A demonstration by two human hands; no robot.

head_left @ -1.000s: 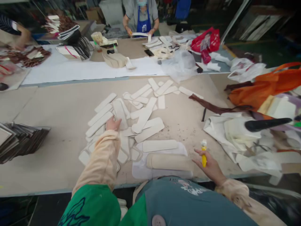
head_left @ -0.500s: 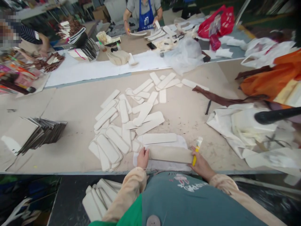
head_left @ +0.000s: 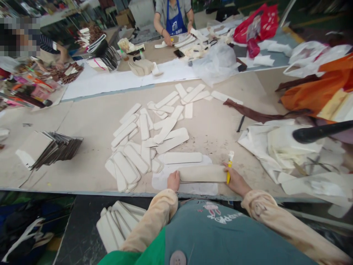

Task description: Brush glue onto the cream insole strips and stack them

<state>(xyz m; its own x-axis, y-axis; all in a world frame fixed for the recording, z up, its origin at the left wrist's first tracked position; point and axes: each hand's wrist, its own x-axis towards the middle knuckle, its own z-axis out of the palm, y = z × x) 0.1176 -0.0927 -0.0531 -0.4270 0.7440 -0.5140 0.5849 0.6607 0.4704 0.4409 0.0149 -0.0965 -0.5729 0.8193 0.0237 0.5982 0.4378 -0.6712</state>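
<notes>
While a stack of dark-edged panels (head_left: 52, 149) stands at the far left, a spread of pale strips (head_left: 135, 158) lies right of it on the table (head_left: 91, 110). Next, the left hand (head_left: 173, 180) grips the left end of a long beige piece (head_left: 202, 173) above a white sheet (head_left: 158, 180); the right hand (head_left: 235, 181) holds its right end together with a yellow-handled brush (head_left: 229, 167), bristles pointing away.

The person wears a grey-green apron (head_left: 205, 235) with a pink-and-white rabbit print, a large button (head_left: 178, 257), peach sleeves (head_left: 154, 215) and bright green cloth (head_left: 150, 250).
</notes>
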